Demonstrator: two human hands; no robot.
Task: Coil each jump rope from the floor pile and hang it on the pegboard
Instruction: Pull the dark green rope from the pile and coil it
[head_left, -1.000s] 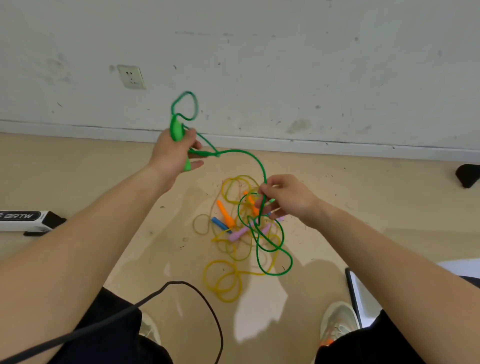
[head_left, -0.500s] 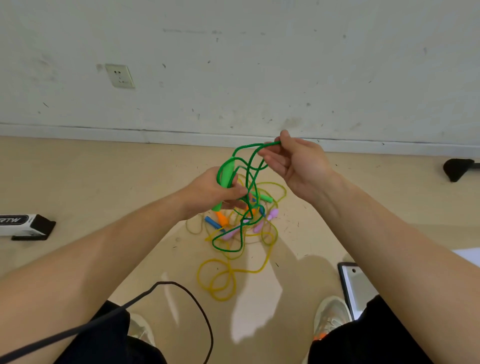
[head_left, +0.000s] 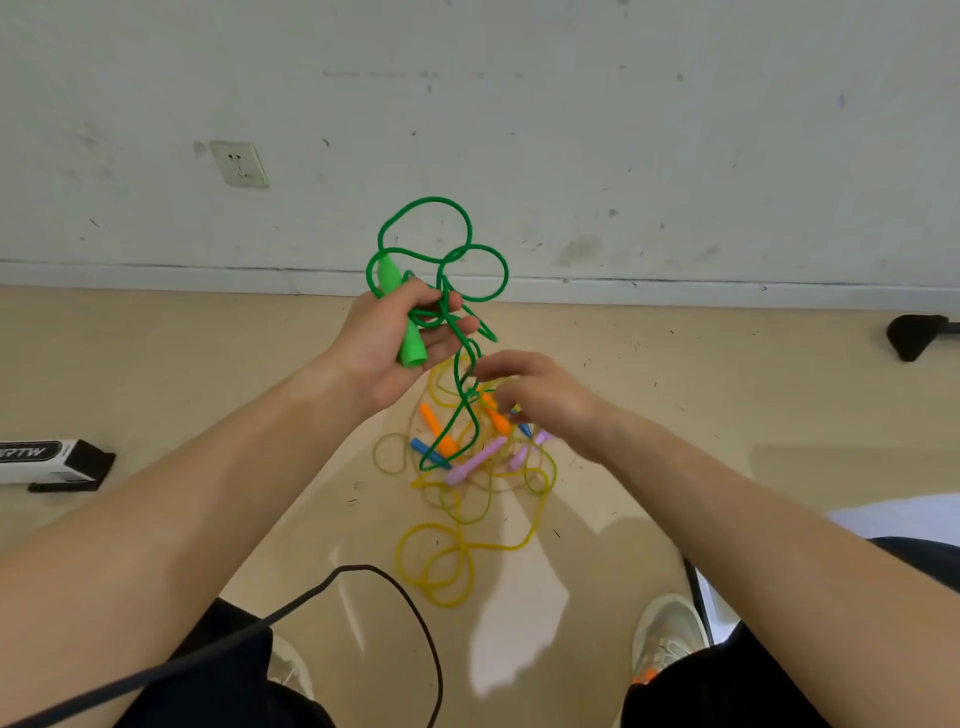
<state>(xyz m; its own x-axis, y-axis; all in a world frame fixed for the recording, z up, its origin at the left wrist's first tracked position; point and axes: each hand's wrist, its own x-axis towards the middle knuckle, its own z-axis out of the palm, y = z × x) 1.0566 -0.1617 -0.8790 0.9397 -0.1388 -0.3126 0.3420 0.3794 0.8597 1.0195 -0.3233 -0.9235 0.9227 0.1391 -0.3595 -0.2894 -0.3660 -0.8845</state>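
Head: beige floor (head_left: 156, 364), scuffed white wall (head_left: 675, 130); left hand (head_left: 387, 345) grips green rope (head_left: 387, 273), right hand (head_left: 545, 400) unclear.

Centre of frame: my left grip (head_left: 395, 338) holds the jump rope (head_left: 388, 273) by one handle together with gathered loops. The loops stand above the grip, in front of the wall (head_left: 623, 130). One strand hangs from it down into the floor pile (head_left: 470, 467) directly below.

My right grip (head_left: 540, 400) sits just lower right of the left, beside that strand and above the pile. Contact is blurred; cannot tell.

The pile lies on the floor (head_left: 156, 364), between the wall base and my shoes.

Socket (head_left: 240, 163): on the wall, upper left.

Box (head_left: 47, 460): on the floor, left edge.

Unidentified object (head_left: 914, 335): right edge, near the wall base.

Cable (head_left: 415, 613): lower centre, below the pile.
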